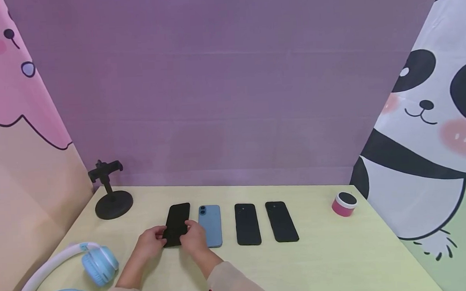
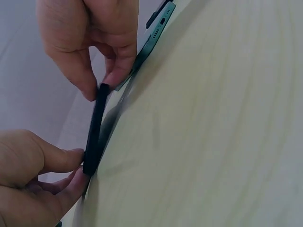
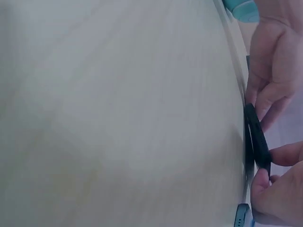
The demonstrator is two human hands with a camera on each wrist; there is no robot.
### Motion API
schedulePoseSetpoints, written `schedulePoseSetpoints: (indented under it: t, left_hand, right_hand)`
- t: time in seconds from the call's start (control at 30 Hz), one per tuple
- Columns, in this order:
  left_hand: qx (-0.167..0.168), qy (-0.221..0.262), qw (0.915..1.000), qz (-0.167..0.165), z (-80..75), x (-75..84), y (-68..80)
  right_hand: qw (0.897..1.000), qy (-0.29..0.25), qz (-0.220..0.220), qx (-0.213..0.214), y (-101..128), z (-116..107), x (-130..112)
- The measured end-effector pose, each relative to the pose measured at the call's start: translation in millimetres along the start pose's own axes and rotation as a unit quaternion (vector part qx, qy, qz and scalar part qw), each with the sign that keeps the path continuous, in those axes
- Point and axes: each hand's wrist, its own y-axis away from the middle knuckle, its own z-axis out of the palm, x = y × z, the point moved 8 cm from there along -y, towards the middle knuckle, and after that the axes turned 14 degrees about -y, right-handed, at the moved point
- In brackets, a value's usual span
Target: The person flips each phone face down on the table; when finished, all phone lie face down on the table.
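Note:
Both my hands hold a black smartphone by its lower sides, near the left of a row of phones. My left hand pinches its left edge, thumb and fingers on either face. At the right edge, the thumb and fingers of my right hand pinch it too. Seen end-on in the left wrist view, the phone tilts, its right edge raised off the table. Just beside my right hand lies a light blue phone, back up with its camera showing, partly covered by that hand.
Two more dark phones lie to the right on the pale table. A black phone stand stands at the back left. Blue and white headphones lie front left. A pink jar with a white-rimmed lid sits far right.

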Motion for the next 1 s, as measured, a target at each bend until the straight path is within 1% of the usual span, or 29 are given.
schedulePoseSetpoints:
  t: [0.13, 0.33, 0.6, 0.7, 0.83, 1.0]
  left_hand:
    - [-0.001, -0.002, 0.9999, 0.013, 0.5, 2.1, 1.0]
    - [-0.012, -0.001, 0.9998, 0.018, 2.0, 4.1, 1.3]
    - [-0.012, 0.006, 0.9992, 0.036, 2.2, 10.2, 2.2]
    - [-0.021, 0.026, 0.9986, 0.041, 5.4, 10.4, 1.9]
    - [-0.029, 0.072, 0.9962, 0.04, 9.2, 9.1, 1.0]
    - [-0.031, 0.117, 0.9918, 0.042, 10.7, 9.4, -0.2]
  right_hand:
    - [0.999, -0.031, 0.002, -0.015, -3.6, -2.8, 1.3]
    - [0.997, -0.065, 0.019, -0.032, -7.1, -5.5, 2.3]
    - [0.992, -0.117, 0.018, -0.052, -6.2, -9.1, -3.7]
    - [0.988, -0.142, 0.022, -0.06, -5.3, -9.8, -5.2]
    - [0.982, -0.173, 0.02, -0.072, -4.8, -9.7, -6.4]
    - [0.968, -0.229, 0.021, -0.099, -6.1, -7.6, -5.3]
